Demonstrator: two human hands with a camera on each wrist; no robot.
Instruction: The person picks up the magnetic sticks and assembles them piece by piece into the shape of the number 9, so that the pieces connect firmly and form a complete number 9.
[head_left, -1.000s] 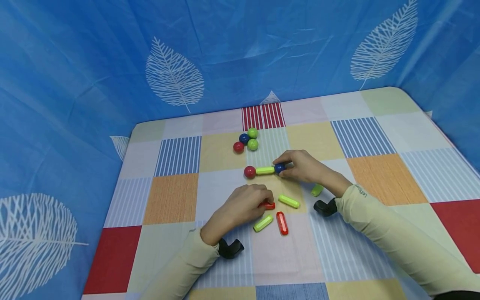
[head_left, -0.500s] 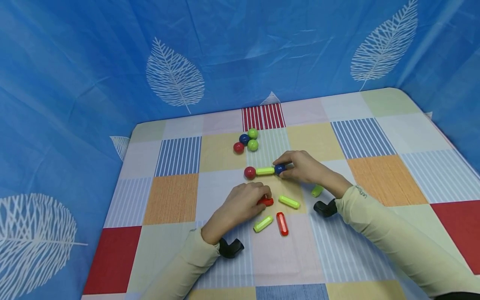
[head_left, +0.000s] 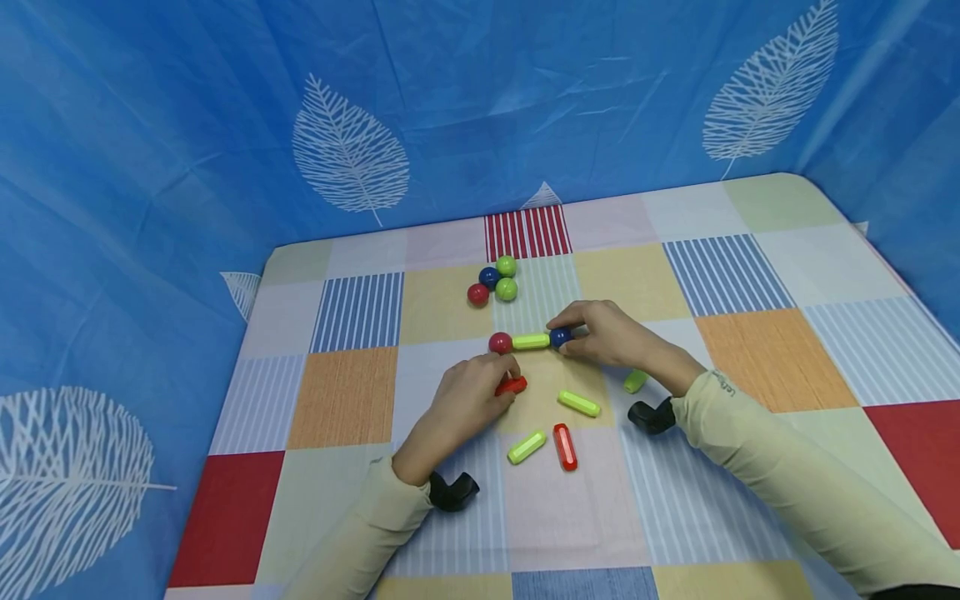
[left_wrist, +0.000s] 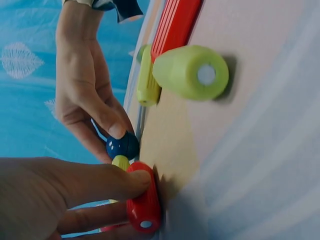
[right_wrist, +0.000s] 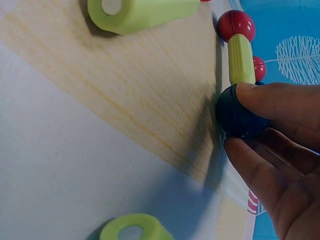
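Observation:
My right hand (head_left: 607, 332) pinches a dark blue ball (right_wrist: 242, 111) between thumb and fingers. That ball touches one end of a yellow-green magnetic rod (head_left: 531, 341), and a red ball (head_left: 500, 342) sits at the rod's other end, all in a row on the table. Just in front of the red ball, my left hand (head_left: 468, 396) holds a red magnetic rod (left_wrist: 145, 200) between thumb and fingers. A silvery disc shows in the held rod's end in the left wrist view. The rod's far part is hidden by the fingers in the head view.
Behind the row lie a red ball (head_left: 477, 294), a blue ball (head_left: 489, 277) and two green balls (head_left: 506, 289). Nearer me are a red rod (head_left: 566, 447) and yellow-green rods (head_left: 578, 403), one partly under the right wrist. A patchwork cloth (head_left: 337, 500) covers the table.
My left hand has moved left and slightly away from me with the red rod, coming closer to the red ball of the row. The right hand has stayed on the blue ball.

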